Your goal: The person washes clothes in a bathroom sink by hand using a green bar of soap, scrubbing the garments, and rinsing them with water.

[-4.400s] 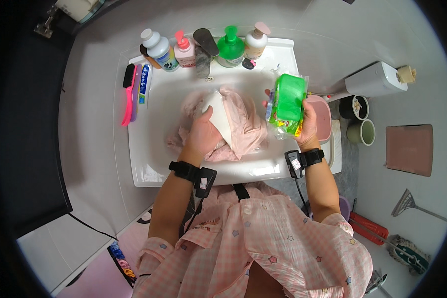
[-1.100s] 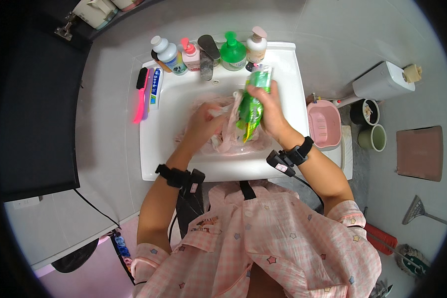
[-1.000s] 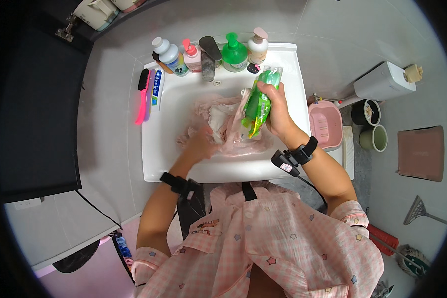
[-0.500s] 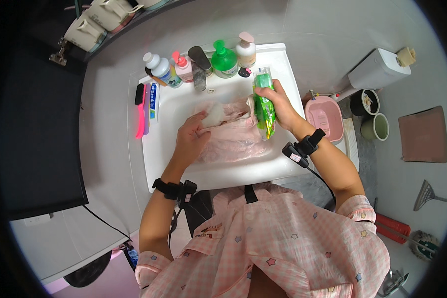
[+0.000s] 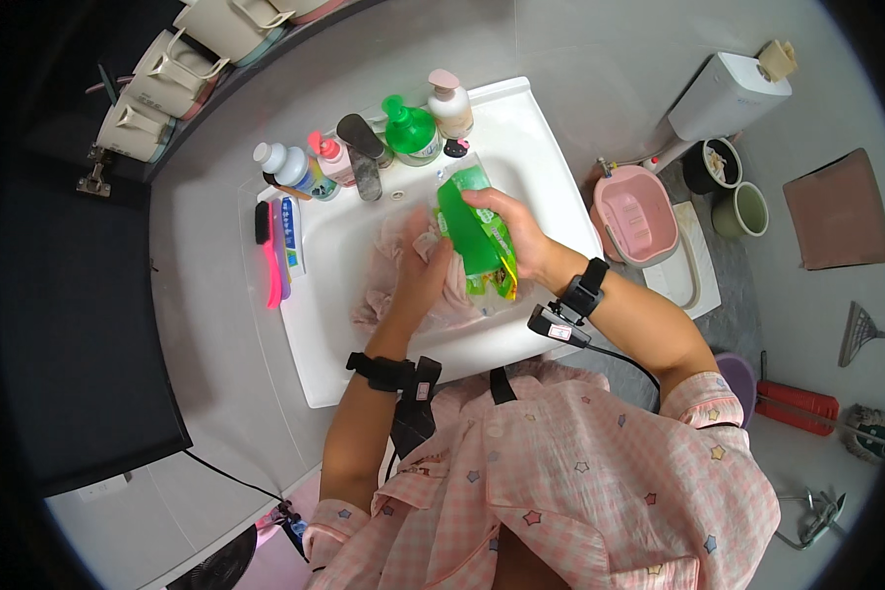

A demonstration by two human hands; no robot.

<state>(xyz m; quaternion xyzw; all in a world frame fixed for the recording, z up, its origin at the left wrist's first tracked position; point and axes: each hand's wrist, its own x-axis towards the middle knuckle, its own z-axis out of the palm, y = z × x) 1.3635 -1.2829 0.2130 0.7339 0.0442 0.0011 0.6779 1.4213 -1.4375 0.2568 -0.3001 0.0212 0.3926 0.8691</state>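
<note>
My right hand [image 5: 514,228] is closed round a green bar of soap [image 5: 472,224] in a loose printed plastic wrapper, tilted above the washbasin [image 5: 324,362]. A plain green face of the bar shows, with crumpled wrapper at its lower end. Just left of it, my left hand [image 5: 423,273] grips a bunched, wet pink cloth [image 5: 382,287]. Some of the left fingers are hidden in the folds. The rest of the cloth lies in the basin in shallow water. Soap and lifted cloth are close together; whether they touch I cannot tell.
Along the basin's back rim stand a green pump bottle [image 5: 410,133], a white pump bottle [image 5: 450,106], a pink pump bottle [image 5: 331,159] and a white bottle [image 5: 293,169]. A pink brush [image 5: 269,258] and toothpaste tube [image 5: 292,236] lie left. A pink tub [image 5: 637,218] sits right.
My left hand has moved right and bunched up the cloth beside the soap. My right hand has shifted left and turned the soap, bringing its plain face into view.
</note>
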